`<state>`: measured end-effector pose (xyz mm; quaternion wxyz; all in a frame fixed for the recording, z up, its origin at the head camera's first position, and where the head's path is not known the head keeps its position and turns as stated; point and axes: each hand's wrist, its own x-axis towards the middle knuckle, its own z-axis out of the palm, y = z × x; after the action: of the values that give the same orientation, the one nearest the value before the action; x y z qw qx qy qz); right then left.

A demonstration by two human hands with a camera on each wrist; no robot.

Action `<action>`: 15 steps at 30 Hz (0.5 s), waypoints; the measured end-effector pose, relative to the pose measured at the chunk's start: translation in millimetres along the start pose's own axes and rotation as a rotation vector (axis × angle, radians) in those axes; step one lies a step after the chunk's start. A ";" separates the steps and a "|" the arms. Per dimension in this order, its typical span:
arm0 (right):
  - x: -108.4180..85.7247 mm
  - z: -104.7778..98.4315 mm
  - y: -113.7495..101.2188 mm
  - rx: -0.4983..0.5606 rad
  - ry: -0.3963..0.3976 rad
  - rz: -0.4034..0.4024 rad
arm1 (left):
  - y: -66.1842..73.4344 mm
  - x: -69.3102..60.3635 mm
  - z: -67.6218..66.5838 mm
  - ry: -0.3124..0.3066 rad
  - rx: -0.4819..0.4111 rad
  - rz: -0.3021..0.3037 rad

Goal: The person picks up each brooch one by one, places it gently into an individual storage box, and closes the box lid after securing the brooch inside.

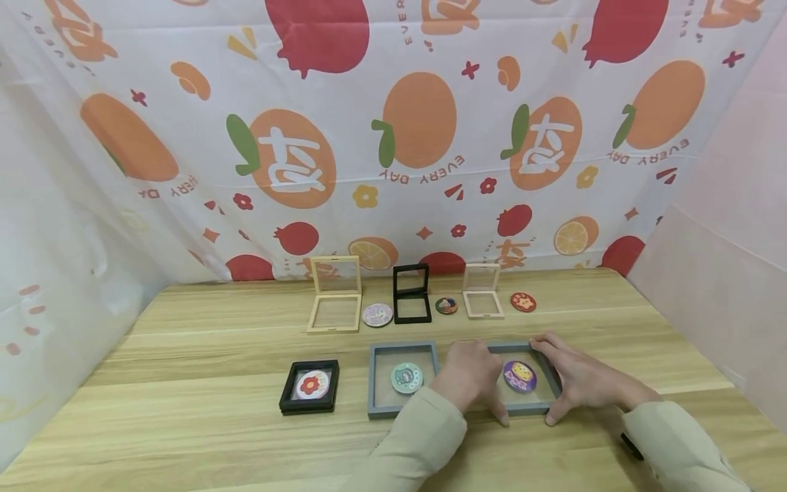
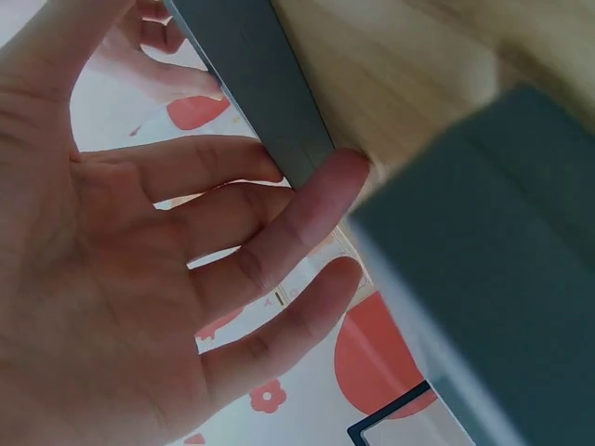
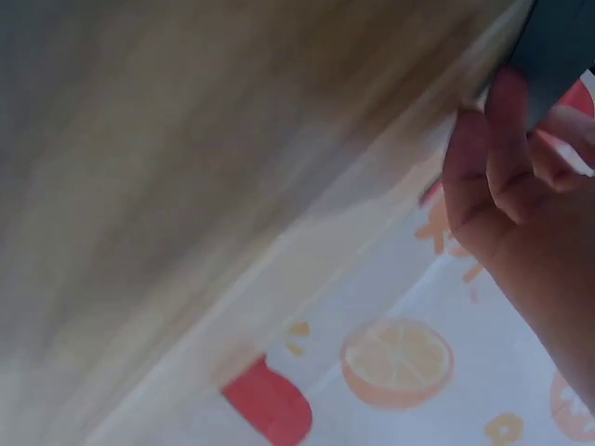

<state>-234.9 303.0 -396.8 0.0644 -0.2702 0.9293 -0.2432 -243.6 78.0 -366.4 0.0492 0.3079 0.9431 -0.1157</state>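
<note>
Seems done for the left black frame (image 1: 307, 405) and the left gray frame (image 1: 384, 412), judging by the flower badge (image 1: 313, 385) and the green badge (image 1: 406, 378) lying mid-pane. Looks nearly done for the right gray frame (image 1: 529, 409), lying on the table (image 1: 197, 355) near its gray neighbor and bearing the purple badge (image 1: 520, 376). Looks undone at the back, judging by the open yellow frame (image 1: 332, 330), back black frame (image 1: 412, 320) and pale frame (image 1: 485, 316), and by the lilac badge (image 1: 378, 315), dark badge (image 1: 446, 305) and red badge (image 1: 523, 302) lying loose beside them.

Grips the right gray frame by opposite sides, with the left hand (image 1: 470, 372) toward the left gray frame and the right hand (image 1: 584, 379) across from it; spans fairly wide in both, from thumb at near rim to fingers farther back. Cannot tell the force of either grip, nor the closure of either gray frame.

Takes in every badge from the head. Reveals, in the left wrist view only, the palm side of the left hand, with gently bent, parted fingers reaching the frame's side. Reveals, in the right wrist view, bent fingers against gray; leaves out the purple badge in both.
</note>
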 end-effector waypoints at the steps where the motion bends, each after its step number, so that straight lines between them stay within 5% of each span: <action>1: -0.3 -0.2 0.0 0.000 0.001 -0.001 | -0.1 -0.1 0.1 0.001 0.003 0.003; 15: 1.9 -1.2 -3.0 0.003 -0.053 0.010 | -0.8 -0.4 2.9 0.018 -0.006 0.003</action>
<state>-235.5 300.3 -394.3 0.0904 -0.2718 0.9283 -0.2370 -243.7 76.4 -368.9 0.0417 0.3104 0.9433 -0.1099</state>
